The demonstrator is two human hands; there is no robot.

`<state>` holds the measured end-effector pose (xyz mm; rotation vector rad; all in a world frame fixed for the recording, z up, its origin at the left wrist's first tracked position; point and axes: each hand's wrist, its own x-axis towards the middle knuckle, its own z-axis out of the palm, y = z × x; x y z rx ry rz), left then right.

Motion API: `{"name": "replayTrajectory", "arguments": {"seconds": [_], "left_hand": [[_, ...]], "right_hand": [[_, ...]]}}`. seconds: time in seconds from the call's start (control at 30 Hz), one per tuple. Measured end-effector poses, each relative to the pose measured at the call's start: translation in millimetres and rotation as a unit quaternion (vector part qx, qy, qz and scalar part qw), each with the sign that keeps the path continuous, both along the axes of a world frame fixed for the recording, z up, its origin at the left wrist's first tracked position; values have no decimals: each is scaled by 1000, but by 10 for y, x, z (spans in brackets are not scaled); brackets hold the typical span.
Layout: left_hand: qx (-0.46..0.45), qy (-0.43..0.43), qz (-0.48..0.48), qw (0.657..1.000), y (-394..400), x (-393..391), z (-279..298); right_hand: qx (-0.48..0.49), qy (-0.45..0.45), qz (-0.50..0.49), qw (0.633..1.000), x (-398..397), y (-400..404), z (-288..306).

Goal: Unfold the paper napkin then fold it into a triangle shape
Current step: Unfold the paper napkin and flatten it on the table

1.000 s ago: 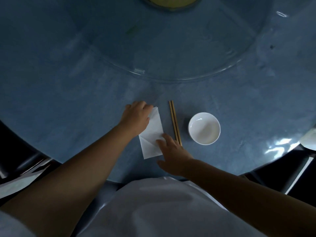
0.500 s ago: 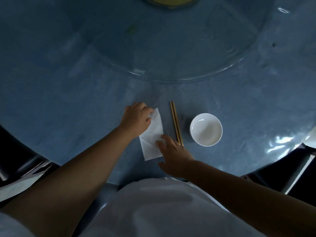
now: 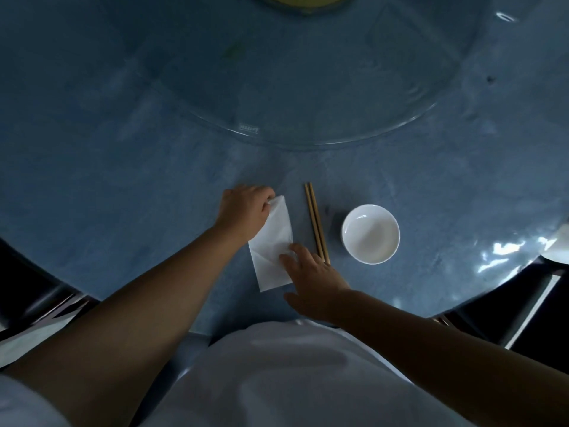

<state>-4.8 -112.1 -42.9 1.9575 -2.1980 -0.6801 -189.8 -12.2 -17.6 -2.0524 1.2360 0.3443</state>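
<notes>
A white paper napkin [image 3: 272,241] lies folded on the blue table [image 3: 123,195], just in front of me. My left hand [image 3: 243,211] rests on its far left corner, fingers curled and pinching the top edge. My right hand [image 3: 311,275] lies flat with fingertips pressing the napkin's right side near its middle. A diagonal crease shows across the lower part of the napkin. The left edge is partly hidden under my left hand.
Wooden chopsticks [image 3: 316,223] lie right of the napkin, touching my right hand's fingers. A white bowl [image 3: 371,234] stands further right. A glass turntable [image 3: 308,87] covers the table's middle. Dark chairs [image 3: 508,306] flank the near edge.
Both hands stay on the napkin almost unmoved. My left fingers have curled a little tighter on the far corner.
</notes>
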Motion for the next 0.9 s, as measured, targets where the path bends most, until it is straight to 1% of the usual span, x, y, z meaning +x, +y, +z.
{"name": "replayTrajectory", "arguments": {"seconds": [0.17,0.3,0.43,0.57,0.6,0.67,0.73,0.83,0.9], "left_hand": [[-34,16,-25,999,10,8,-22],[-70,15,-55,996,50,38,-16],[-71,36,-65,995,141,98,28],[-67,81,-59,993,255,202,74],[-66,94,-57,992,287,232,85],[-62,121,-48,990,347,291,108],[-59,140,-31,988,400,341,135],[-53,169,-1,984,475,412,167],[-47,190,19,980,527,468,186]], "right_hand": [[3,0,-1,1000,-1,-10,14],[6,-19,-29,999,17,-26,24],[-9,-57,-101,993,57,-59,71],[-60,-122,-193,972,109,-163,111],[-60,-126,-208,968,123,-197,106],[-30,-116,-227,966,159,-266,85],[1,-96,-221,971,193,-318,50],[24,-71,-196,978,248,-369,11],[24,-43,-153,987,269,-398,-9]]}}
